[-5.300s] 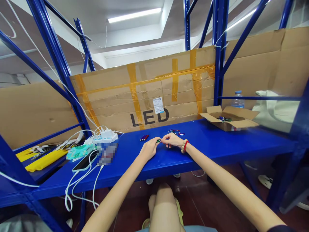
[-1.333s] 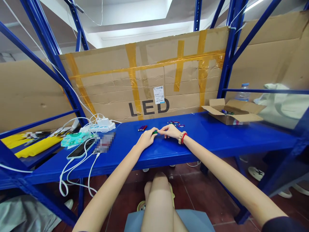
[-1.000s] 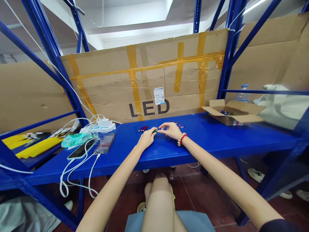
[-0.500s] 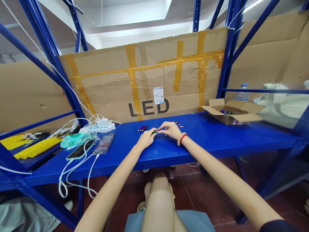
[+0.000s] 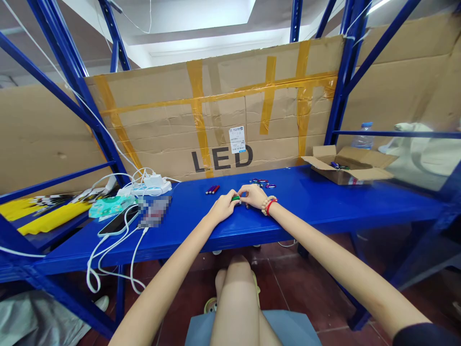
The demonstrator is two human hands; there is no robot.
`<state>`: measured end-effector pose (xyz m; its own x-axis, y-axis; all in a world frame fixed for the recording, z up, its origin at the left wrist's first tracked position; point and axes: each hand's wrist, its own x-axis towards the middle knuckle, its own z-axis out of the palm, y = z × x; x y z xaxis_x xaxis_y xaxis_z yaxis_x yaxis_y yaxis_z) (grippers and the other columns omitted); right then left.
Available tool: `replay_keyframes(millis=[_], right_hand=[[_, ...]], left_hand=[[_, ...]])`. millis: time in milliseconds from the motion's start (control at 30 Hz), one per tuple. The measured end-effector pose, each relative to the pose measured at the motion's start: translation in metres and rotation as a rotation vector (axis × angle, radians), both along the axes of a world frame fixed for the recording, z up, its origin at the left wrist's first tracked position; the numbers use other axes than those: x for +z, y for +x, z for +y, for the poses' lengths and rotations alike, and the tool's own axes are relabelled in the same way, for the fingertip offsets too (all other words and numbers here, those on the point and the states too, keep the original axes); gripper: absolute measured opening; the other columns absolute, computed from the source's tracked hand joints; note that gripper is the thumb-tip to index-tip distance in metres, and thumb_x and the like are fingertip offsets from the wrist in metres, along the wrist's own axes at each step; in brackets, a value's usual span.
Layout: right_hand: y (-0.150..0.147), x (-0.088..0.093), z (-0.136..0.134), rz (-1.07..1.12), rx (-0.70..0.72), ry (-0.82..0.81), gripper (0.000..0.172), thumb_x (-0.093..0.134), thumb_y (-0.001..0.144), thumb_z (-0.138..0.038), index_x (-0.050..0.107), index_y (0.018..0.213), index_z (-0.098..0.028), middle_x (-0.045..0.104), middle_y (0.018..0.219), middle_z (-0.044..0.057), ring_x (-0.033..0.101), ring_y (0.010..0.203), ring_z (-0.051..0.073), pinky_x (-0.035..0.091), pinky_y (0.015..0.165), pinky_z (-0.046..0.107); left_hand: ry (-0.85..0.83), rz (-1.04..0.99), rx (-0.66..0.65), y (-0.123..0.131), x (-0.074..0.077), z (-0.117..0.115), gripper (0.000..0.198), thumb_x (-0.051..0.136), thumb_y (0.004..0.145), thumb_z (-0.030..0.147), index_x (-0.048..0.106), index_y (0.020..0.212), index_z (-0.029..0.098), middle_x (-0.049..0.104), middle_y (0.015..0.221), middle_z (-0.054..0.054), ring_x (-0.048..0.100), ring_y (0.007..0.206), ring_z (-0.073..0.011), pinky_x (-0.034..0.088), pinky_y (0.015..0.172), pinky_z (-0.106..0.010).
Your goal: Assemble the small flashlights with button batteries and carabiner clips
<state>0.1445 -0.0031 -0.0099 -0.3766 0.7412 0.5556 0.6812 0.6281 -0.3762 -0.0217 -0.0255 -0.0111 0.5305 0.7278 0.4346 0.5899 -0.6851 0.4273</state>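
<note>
A short green tube (image 5: 235, 198) with a shiny end is pinched in my left hand (image 5: 224, 206), over the blue table. Right beside it, my right hand (image 5: 254, 196) has its thumb and fingers closed together close to the tube; what lies between those fingertips is too small to make out. A small dark piece shows under the right palm. Behind my left hand, several short red and purple tubes (image 5: 212, 190) lie side by side. More small coloured tubes (image 5: 262, 181), purple and red, lie loosely beyond my right hand.
An open cardboard box (image 5: 345, 166) with small parts stands at the table's (image 5: 324, 206) right. At the left are a power strip (image 5: 151, 186), a phone (image 5: 118, 221), white cables and a green packet (image 5: 111, 206). A taped cardboard sheet (image 5: 162, 129) closes off the back.
My left hand has shifted slightly right with the green tube. The right fingers have curled in closer, and the small dark piece now shows beneath the right hand.
</note>
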Motion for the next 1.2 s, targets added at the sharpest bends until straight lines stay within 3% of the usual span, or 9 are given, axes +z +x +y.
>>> replay_keyframes(millis=[167,267,333,500,600,700,867,967,1200], right_hand=[[0.002,-0.001,0.005,0.039,-0.095,-0.059,0.01,0.063,0.076,-0.024,0.071,0.08,-0.02,0.072,0.079,0.003,0.059,0.054,0.011,0.045,0.058,0.024],[0.009,0.004,0.002,0.212,-0.127,-0.133,0.032,0.052,0.084,-0.044,0.07,0.086,-0.017,0.071,0.08,0.004,0.052,0.038,0.007,0.045,0.05,0.023],[0.012,0.006,-0.002,0.191,-0.123,-0.215,0.044,0.05,0.081,-0.055,0.07,0.078,-0.017,0.07,0.069,0.004,0.048,0.034,0.007,0.041,0.044,0.023],[0.012,0.01,-0.01,0.038,-0.056,-0.224,0.039,0.066,0.068,-0.056,0.073,0.076,-0.019,0.07,0.073,0.004,0.058,0.053,0.01,0.042,0.049,0.021],[0.014,0.014,-0.014,0.101,0.005,-0.326,0.041,0.067,0.066,-0.056,0.072,0.075,-0.016,0.069,0.07,0.004,0.055,0.049,0.009,0.04,0.046,0.02],[0.02,0.019,-0.018,0.064,0.147,-0.597,0.044,0.074,0.057,-0.053,0.072,0.078,-0.015,0.067,0.066,0.003,0.051,0.045,0.006,0.038,0.041,0.018],[0.029,0.021,-0.02,0.116,0.26,-0.843,0.057,0.084,0.04,-0.043,0.072,0.088,-0.015,0.069,0.077,0.003,0.061,0.065,0.01,0.05,0.057,0.017],[0.029,0.016,-0.014,0.156,0.272,-0.824,0.053,0.083,0.042,-0.043,0.072,0.085,-0.013,0.069,0.075,0.004,0.063,0.071,0.013,0.051,0.059,0.019],[0.021,0.006,-0.003,0.123,0.293,-0.47,0.043,0.076,0.055,-0.043,0.073,0.086,-0.012,0.07,0.071,0.005,0.062,0.065,0.013,0.049,0.063,0.022]], left_hand=[[-0.005,0.065,0.221,-0.002,-0.002,0.004,0.012,0.042,0.09,0.025,0.05,0.099,0.022,0.067,0.095,-0.007,0.063,0.091,-0.0234,0.047,0.078,-0.034],[-0.011,0.044,0.262,-0.001,0.001,0.0,0.014,0.039,0.091,0.027,0.048,0.1,0.022,0.066,0.094,-0.007,0.063,0.089,-0.0237,0.047,0.076,-0.034],[-0.033,0.027,0.278,-0.001,0.003,-0.002,0.013,0.039,0.091,0.027,0.046,0.1,0.022,0.065,0.092,-0.007,0.063,0.088,-0.0238,0.046,0.075,-0.034],[-0.06,-0.034,0.322,-0.002,0.003,-0.001,0.012,0.036,0.091,0.029,0.043,0.099,0.022,0.063,0.085,-0.006,0.063,0.08,-0.0232,0.045,0.072,-0.034],[-0.048,-0.108,0.29,-0.004,0.0,0.003,0.01,0.035,0.092,0.028,0.039,0.099,0.022,0.06,0.074,-0.002,0.06,0.069,-0.0194,0.044,0.071,-0.033],[-0.024,-0.195,0.209,-0.005,-0.004,0.007,0.006,0.036,0.091,0.025,0.035,0.097,0.023,0.056,0.069,0.002,0.057,0.064,-0.0155,0.044,0.071,-0.03],[0.002,-0.301,0.114,-0.005,-0.006,0.009,0.005,0.036,0.089,0.022,0.031,0.091,0.022,0.056,0.077,0.0,0.058,0.072,-0.0155,0.043,0.075,-0.03],[-0.004,-0.331,0.076,-0.004,-0.007,0.009,0.005,0.035,0.089,0.021,0.031,0.089,0.023,0.058,0.082,-0.002,0.059,0.08,-0.0161,0.042,0.078,-0.03],[-0.024,-0.266,0.079,-0.004,-0.006,0.01,0.008,0.04,0.088,0.02,0.033,0.09,0.022,0.058,0.081,-0.002,0.06,0.076,-0.016,0.045,0.078,-0.031]])
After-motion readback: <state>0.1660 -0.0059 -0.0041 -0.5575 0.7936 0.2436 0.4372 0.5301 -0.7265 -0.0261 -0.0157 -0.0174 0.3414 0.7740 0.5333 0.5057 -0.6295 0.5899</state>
